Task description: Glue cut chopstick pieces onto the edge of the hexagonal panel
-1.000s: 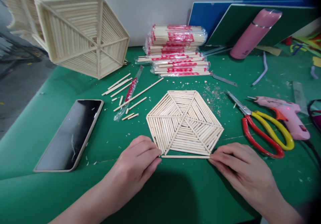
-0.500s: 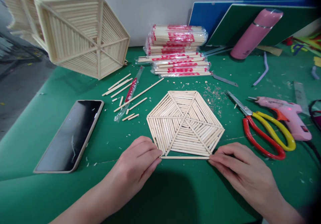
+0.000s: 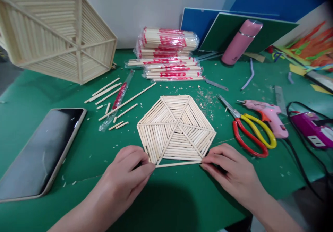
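Observation:
A thin wooden stick (image 3: 178,164) lies level along the near edge of a flat hexagonal panel (image 3: 179,128) built from glued wooden sticks. My left hand (image 3: 132,171) pinches the stick's left end, close to the panel's near left corner. At the other end, my right hand (image 3: 227,169) holds the stick between thumb and fingers by the near right corner. A narrow gap of green shows between the stick and the panel's edge. The fingertips partly hide both ends of the stick.
Right of the panel lie scissors (image 3: 249,131) and a pink glue gun (image 3: 273,116). A phone (image 3: 39,152) and cut sticks (image 3: 106,91) are on the left. Behind stand wrapped chopsticks (image 3: 169,55), a pink flask (image 3: 241,43) and a large stick-built structure (image 3: 59,34). A purple power strip (image 3: 312,128) sits far right.
The view has turned to the right, so everything appears shifted left and the purple power strip shows fully. Both hands keep hold of the stick, which now slants slightly, its left end nearer me.

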`<state>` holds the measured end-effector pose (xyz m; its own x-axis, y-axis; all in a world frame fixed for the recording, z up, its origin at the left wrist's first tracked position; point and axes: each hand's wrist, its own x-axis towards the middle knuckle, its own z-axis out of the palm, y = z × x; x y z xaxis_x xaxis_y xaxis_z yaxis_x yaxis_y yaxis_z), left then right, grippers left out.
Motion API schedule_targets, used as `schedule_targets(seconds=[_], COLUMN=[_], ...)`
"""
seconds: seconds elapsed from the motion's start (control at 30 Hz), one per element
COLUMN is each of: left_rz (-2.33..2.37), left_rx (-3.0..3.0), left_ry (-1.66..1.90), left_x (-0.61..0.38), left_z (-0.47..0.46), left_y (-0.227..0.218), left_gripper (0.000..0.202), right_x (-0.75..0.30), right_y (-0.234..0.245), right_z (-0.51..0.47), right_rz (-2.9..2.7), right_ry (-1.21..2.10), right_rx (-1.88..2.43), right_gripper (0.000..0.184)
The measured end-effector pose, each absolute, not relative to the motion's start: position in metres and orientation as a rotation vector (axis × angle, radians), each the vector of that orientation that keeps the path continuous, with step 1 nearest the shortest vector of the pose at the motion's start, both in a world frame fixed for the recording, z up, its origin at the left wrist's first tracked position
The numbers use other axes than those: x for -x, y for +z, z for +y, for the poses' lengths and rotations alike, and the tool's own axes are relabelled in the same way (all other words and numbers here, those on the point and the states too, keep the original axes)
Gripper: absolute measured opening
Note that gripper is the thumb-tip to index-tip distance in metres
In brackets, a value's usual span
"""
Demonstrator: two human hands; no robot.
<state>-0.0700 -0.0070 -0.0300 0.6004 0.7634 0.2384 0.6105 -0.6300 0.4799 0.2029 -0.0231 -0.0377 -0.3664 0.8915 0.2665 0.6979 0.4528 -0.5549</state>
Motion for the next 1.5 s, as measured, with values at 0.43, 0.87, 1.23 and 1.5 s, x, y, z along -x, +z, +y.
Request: schedule_targets(seconds=[0.43,0.87,1.23,1.5], left_rz=[1.126,1.112,1.127,1.106], left_rx=[-2.501,-2.535,-2.543,-2.537], left_ry=[0.598,0.687,0.686,0.645], left_x=[0.071,0.07,0.07,0.068], left_z=[-0.008,-0.008,-0.007,-0.007], left_y=[-0.035,-0.037,-0.036,-0.033], left_gripper=[0.022,0.022,0.022,0.021], right_x=[-0.222,-0.215,-0.211,-0.212], right_y=[-0.037,-0.036,-0.034,-0.038], right_z=[-0.021,-0.017,-0.018,-0.02], right_rz=[-2.317,-2.335,-2.32,-2.297], right_ry=[0.384,0.399,0.425,0.42], right_rx=[1.32,1.318,1.323,1.314], right_gripper=[0.009,0.009,0.01,0.009])
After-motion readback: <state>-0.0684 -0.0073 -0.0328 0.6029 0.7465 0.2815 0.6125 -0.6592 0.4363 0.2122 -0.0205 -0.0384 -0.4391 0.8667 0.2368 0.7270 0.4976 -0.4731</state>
